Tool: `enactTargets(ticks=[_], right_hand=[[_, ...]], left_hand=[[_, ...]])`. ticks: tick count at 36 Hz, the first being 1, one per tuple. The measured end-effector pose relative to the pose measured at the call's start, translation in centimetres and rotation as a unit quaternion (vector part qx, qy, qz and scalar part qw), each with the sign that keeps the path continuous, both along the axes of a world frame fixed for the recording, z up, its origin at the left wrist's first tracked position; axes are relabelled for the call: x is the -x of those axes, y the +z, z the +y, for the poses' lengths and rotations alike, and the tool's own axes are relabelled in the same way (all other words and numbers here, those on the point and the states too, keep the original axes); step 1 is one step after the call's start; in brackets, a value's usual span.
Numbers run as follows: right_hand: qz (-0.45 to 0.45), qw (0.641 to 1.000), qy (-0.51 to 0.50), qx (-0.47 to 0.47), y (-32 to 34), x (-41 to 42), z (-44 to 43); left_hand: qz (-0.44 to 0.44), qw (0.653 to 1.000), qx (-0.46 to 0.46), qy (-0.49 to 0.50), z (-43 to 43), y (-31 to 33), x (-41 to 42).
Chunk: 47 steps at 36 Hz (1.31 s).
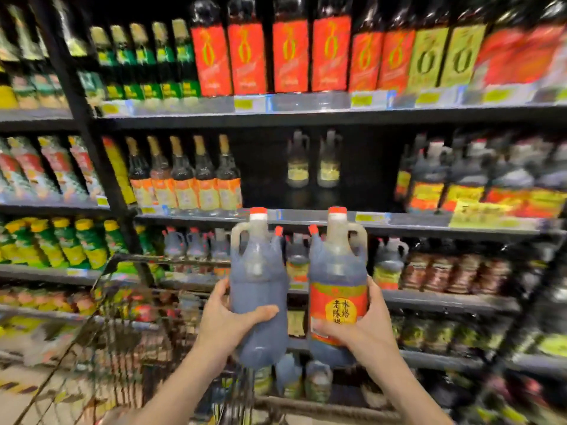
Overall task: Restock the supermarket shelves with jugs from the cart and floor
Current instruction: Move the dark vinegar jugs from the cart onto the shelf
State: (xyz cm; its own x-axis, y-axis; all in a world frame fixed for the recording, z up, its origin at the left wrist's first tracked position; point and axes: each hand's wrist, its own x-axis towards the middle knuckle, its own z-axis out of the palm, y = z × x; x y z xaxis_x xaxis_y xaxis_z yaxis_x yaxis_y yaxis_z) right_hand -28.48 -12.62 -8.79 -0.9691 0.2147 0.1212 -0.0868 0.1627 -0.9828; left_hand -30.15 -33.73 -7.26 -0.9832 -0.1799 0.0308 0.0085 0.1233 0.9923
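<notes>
Presently the left jug (258,289) is gripped upright by the left hand (234,315), the right jug (337,271) by the right hand (363,322), long axes vert. The half-empty shelf bay (310,216) lies at 12 o'clock, approx. equally near both.

Bright overhead store light; heavy motion blur and wide-angle bending toward the edges.
</notes>
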Motion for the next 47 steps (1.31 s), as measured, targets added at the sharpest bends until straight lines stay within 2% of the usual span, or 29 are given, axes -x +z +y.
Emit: enactTargets(ticks=[14,19,28,38,47], right_hand=[[0.081,0.994,-0.077,-0.001,2.8,2.1,15.5],[0.091,0.992,-0.086,0.012,3.1,3.3,18.5],[0.096,0.988,-0.118,0.021,3.5,7.5,21.2],[0.114,0.977,-0.171,0.052,4.0,15.1,21.6],[0.140,0.953,-0.257,0.080,5.0,20.7,20.5]], left_hand=[[0.058,0.996,-0.004,-0.069,16.3,2.5,4.7],[0.083,0.994,-0.010,-0.068,19.3,2.9,6.3],[0.132,0.986,0.044,-0.092,22.3,3.6,11.8],[0.252,0.946,0.108,-0.173,24.0,5.4,21.5],[0.347,0.883,0.153,-0.278,25.2,7.5,30.4]])
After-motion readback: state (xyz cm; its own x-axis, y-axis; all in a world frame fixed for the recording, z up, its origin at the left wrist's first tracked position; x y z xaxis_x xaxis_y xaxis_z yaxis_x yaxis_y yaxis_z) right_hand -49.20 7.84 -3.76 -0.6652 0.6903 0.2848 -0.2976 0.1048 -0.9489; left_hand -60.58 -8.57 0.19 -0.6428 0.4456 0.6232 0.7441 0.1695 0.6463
